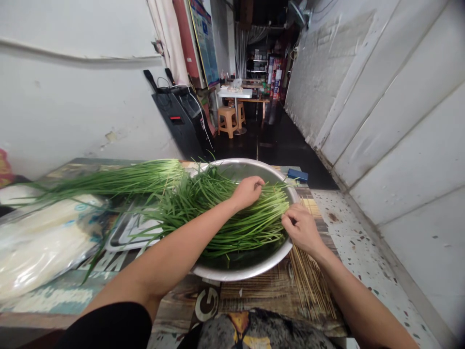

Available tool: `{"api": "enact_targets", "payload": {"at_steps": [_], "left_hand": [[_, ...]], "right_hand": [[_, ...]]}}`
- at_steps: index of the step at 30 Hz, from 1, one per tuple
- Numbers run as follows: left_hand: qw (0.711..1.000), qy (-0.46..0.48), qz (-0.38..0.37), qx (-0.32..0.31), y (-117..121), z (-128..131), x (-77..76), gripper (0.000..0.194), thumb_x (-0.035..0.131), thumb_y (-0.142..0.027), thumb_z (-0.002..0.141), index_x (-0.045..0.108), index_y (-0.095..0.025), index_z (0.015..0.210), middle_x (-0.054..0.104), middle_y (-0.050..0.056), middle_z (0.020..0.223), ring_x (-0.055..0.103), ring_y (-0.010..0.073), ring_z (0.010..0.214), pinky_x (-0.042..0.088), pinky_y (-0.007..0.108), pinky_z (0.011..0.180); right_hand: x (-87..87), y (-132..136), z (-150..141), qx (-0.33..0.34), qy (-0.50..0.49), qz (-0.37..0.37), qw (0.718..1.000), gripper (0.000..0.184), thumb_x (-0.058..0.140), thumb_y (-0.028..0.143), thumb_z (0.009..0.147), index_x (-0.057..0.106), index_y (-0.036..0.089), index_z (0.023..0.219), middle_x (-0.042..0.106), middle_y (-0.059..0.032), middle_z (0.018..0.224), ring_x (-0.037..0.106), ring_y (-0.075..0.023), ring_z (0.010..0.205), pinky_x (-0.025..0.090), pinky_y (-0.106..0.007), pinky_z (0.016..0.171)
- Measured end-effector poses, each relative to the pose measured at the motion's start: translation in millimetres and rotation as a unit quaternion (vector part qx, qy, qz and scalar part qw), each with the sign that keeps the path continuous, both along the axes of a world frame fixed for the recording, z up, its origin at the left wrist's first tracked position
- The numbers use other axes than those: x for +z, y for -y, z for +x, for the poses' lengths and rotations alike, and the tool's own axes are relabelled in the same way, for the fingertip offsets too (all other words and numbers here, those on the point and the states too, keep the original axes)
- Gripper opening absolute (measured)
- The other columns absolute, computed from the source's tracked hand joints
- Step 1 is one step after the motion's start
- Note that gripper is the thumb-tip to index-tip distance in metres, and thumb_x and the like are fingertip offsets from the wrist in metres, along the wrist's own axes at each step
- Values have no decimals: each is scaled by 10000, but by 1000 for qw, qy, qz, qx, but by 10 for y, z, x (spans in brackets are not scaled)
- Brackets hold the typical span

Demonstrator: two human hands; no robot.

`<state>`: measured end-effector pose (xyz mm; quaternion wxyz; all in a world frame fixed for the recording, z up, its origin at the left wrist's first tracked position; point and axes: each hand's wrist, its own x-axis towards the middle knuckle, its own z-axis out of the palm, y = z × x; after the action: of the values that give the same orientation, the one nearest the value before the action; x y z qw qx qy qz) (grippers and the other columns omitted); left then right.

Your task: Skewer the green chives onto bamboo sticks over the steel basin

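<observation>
Many slender stalks — round, seemingly steel basin

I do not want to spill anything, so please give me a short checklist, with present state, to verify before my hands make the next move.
1. Bowl upright on the table: ok.
2. All greens within the bowl: not ok; leaves hang past its left rim.
3. Left hand over the greens: ok.
4. Right hand gripping stems: cannot tell; it is at the bowl's right rim, near the pale ends.
5. Sticks outside the bowl: ok; they lie on the table at its right.
6. Blue box well away from the table's edge: not ok; it lies near the far right corner.
</observation>
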<state>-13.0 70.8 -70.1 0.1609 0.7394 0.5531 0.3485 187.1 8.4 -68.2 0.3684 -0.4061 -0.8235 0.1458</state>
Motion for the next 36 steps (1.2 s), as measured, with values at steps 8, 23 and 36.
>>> {"api": "enact_targets", "payload": {"at_steps": [8,23,36], "left_hand": [[988,131,-70,-46,9,12,23,215,575,-237,768,706,-138,906,723,45,842,649,159,793,492,271,789],[970,223,-96,10,91,121,45,172,664,-214,681,703,-123,821,713,45,718,657,147,669,522,268,716],[967,240,-89,18,133,166,87,169,656,-202,687,711,-115,821,718,55,730,659,148,678,521,264,713]], "right_hand": [[22,11,-11,1,-10,2,1000,314,440,174,784,334,202,490,413,6,532,417,-132,600,341,-268,596],[25,6,-5,11,1,-10,1000,316,430,190,798,317,201,504,419,3,527,429,-140,623,335,-279,622],[20,3,-4,16,4,-4,1000,326,432,194,808,335,199,497,421,6,526,435,-139,615,330,-280,615]]}}
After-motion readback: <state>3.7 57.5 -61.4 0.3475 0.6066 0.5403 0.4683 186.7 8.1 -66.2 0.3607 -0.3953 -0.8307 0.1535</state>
